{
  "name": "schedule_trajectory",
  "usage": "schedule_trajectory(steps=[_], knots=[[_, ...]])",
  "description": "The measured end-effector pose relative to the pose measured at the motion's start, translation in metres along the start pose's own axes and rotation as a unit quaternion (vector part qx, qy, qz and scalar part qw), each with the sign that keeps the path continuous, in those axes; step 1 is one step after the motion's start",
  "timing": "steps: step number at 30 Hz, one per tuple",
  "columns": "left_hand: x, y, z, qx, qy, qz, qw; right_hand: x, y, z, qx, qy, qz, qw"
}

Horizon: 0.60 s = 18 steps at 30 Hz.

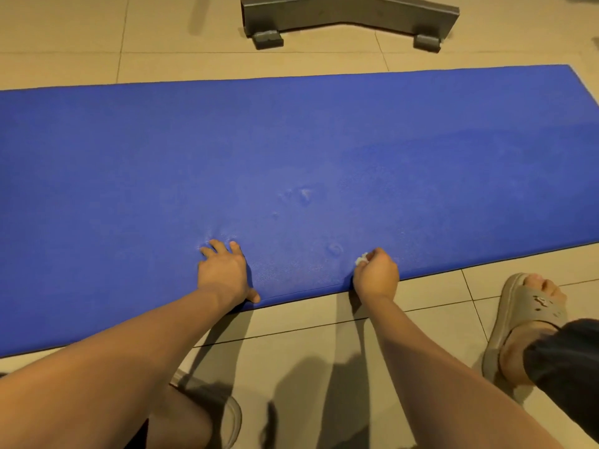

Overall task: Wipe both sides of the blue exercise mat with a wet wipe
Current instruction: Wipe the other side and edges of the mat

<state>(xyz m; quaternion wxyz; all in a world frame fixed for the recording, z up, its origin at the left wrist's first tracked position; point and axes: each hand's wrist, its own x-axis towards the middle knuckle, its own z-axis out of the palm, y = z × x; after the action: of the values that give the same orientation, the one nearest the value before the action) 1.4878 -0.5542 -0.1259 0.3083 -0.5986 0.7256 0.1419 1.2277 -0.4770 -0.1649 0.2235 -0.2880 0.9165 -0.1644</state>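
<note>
Tiles, big and tan, make up the floor, and a long blue foam exercise mat lies flat on them. The mat runs from side to side across the view. Its right end shows near the top right corner, and its left end goes out of the picture. The side facing up has a few small dents near the middle. A patch toward the right end looks a bit darker than the rest.

The person crouches at the near long edge of the mat with both bare arms reaching forward. The left hand rests flat on top of the mat, just inside the near edge. Its fingers are spread out and loose and hold nothing. Its thumb lies right at the edge, and it is not clear whether the thumb goes under the mat.

The right hand sits at the same near edge, a little way to the right of the left hand. Its fingers are curled in tight around a small white wet wipe. Only a scrunched bit of the wipe pokes out, and it touches the mat.

A tan rubber slide sandal on the right foot stands on the floor, near the mat edge on the right side. Some black cloth covers the leg above it. Part of a second sandal shows low down between the arms. On the far side of the mat, apart from it, stands a grey metal frame base on two small feet.
</note>
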Motion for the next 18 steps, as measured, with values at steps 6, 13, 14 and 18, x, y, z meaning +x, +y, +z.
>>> schedule_trajectory(steps=[6, 13, 14, 18], knots=[[-0.006, -0.008, -0.022, 0.111, -0.012, 0.086, 0.990, -0.068, -0.052, 0.028, -0.055, -0.124, -0.090, 0.987], [0.031, -0.013, -0.068, 0.127, 0.004, 0.144, 0.981, -0.054, -0.047, 0.024, -0.117, -0.089, -0.146, 0.978], [0.037, -0.012, -0.069, 0.100, 0.034, 0.140, 0.984, -0.044, -0.041, 0.017, -0.115, -0.069, -0.127, 0.983], [0.070, -0.010, -0.044, -0.040, 0.131, 0.152, 0.979, 0.008, -0.002, -0.017, -0.088, 0.012, -0.044, 0.995]])
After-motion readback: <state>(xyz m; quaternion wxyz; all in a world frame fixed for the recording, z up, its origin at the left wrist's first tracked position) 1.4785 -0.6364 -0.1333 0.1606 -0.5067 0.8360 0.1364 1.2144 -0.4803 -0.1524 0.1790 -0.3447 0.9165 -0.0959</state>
